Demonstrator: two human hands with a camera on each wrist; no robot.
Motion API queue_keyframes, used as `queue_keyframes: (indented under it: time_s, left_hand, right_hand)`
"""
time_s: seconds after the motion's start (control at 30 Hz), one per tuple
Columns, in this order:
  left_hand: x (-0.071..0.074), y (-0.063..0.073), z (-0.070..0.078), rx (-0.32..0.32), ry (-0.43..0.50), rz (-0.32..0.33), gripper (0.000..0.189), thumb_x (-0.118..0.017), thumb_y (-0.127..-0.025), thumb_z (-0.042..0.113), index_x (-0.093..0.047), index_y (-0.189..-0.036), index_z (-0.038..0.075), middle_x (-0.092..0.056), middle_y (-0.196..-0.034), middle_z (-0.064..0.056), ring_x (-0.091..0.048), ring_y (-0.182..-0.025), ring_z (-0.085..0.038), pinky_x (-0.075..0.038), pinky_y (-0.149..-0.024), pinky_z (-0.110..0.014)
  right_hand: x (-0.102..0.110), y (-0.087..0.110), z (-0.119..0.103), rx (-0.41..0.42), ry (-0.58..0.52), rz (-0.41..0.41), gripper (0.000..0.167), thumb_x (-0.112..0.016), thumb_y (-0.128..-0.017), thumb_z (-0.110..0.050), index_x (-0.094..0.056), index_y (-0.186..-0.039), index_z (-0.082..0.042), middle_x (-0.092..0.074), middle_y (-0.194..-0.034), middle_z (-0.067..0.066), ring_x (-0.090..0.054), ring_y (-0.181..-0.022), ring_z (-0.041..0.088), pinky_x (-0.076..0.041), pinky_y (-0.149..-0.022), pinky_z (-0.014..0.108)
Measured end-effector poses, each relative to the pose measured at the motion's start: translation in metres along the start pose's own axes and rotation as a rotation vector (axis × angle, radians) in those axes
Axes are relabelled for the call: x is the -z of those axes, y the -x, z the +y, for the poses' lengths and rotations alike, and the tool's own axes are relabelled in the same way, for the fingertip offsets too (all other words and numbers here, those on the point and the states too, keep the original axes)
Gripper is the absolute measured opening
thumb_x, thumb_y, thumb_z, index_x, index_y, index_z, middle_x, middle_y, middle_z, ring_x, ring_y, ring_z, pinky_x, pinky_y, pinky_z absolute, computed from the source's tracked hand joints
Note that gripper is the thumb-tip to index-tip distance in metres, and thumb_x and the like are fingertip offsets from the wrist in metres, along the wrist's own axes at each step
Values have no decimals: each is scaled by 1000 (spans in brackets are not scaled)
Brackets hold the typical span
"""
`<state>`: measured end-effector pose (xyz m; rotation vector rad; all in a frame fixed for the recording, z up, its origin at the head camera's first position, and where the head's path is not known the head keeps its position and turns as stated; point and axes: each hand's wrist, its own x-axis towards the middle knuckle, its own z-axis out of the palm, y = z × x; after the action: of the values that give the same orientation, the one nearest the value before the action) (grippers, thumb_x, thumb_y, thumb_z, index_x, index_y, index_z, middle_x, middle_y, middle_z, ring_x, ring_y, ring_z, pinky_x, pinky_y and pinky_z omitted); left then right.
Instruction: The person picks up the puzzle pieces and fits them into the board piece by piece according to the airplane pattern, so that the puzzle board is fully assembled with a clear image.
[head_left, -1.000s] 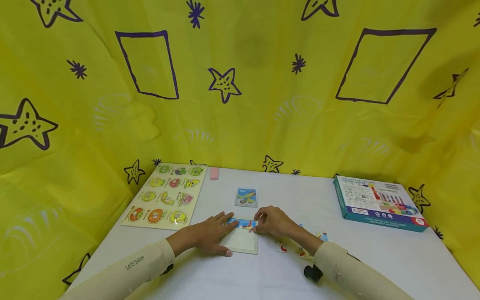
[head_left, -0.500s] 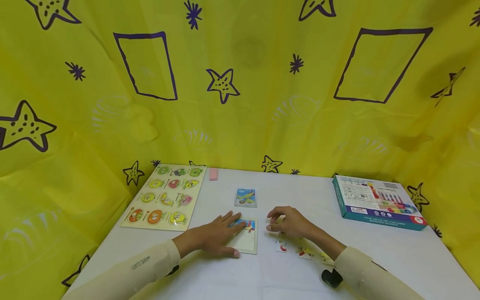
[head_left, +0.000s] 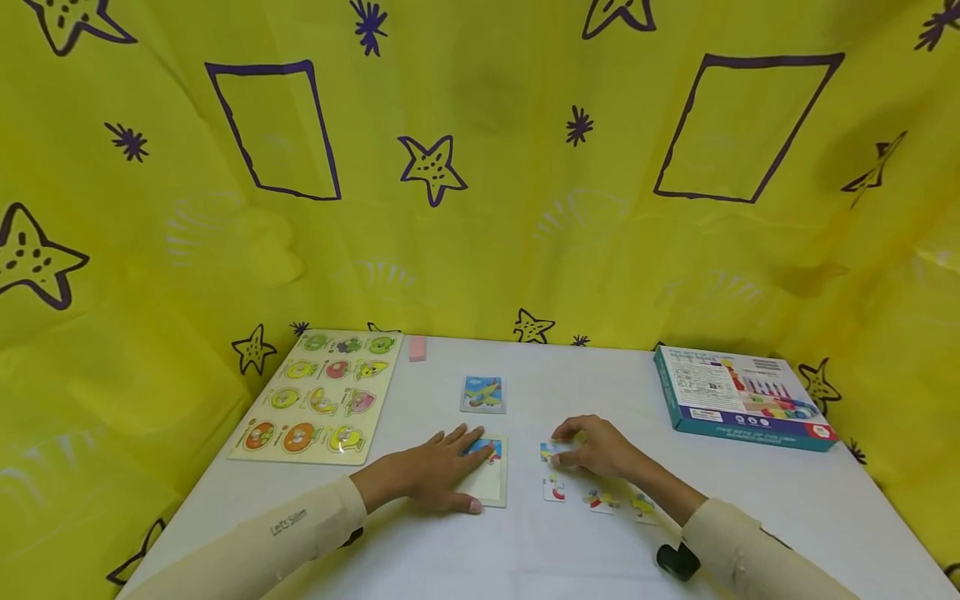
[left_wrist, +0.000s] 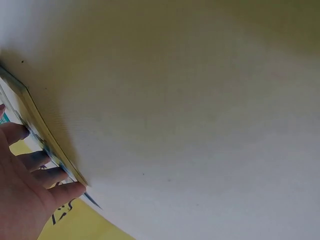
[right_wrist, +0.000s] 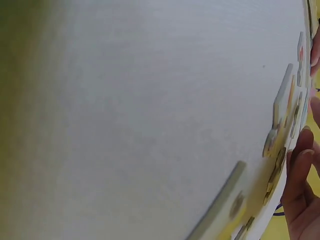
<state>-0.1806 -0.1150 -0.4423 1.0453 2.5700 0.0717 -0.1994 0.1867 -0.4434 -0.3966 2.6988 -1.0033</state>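
My left hand [head_left: 435,473] lies palm down with fingers spread on the small puzzle tray [head_left: 501,487], covering its left side. A strip of blue picture [head_left: 495,448] shows inside the tray's top edge. In the left wrist view the fingers rest along the tray's raised edge [left_wrist: 50,137]. To the right, my right hand [head_left: 596,450] pinches a blue-and-yellow puzzle piece [head_left: 546,452] on the table between thumb and index finger. Loose pieces lie around that hand: a white-and-red one [head_left: 553,490], a red-and-yellow one [head_left: 600,502] and a yellow one [head_left: 643,508].
Behind the tray lies a finished airplane picture square [head_left: 483,394]. A fruit puzzle board [head_left: 315,400] is at the left, with a pink block [head_left: 417,348] beside it. The boxed set [head_left: 742,400] stands at the right. A yellow curtain [head_left: 487,250] hangs behind the white table.
My right hand has left the tray's top right corner, moved right and come down onto a loose piece. My left hand has slid slightly right over the tray.
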Motion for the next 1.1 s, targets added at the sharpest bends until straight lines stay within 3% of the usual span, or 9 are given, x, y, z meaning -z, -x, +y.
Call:
queue_keyframes:
  time_s: [0.27,0.6,1.1]
  left_hand:
    - [-2,0,-2,-4,-20,19,89,-52,-94,67,-21,-162,20,-13,-169,-9,-15,-155,-35,-26,-120,-58]
    - [-2,0,-2,-2,-19,18,89,-52,-94,68,-21,-162,21,-13,-170,-8,-15,-156,-35,-25,-121,-58]
    - [-2,0,-2,-3,-20,18,88,-52,-94,67,-21,-162,20,-14,-169,-9,-15,-155,-35,-25,-121,-58]
  right_hand:
    - [-4,-3,-2,-83,57,11,32,-88,-77,-25,-74,-105,-15,-68,-106,1,-58,-103,22,-49,-98,49]
    - [-8,-5,-1,-75,115,25,28,-87,-78,-25,-75,-101,-17,-67,-103,0,-58,-98,19,-51,-93,46]
    - [-8,-4,-4,-71,112,1,20,-85,-80,-20,-73,-97,-18,-65,-102,1,-56,-98,22,-50,-95,48]
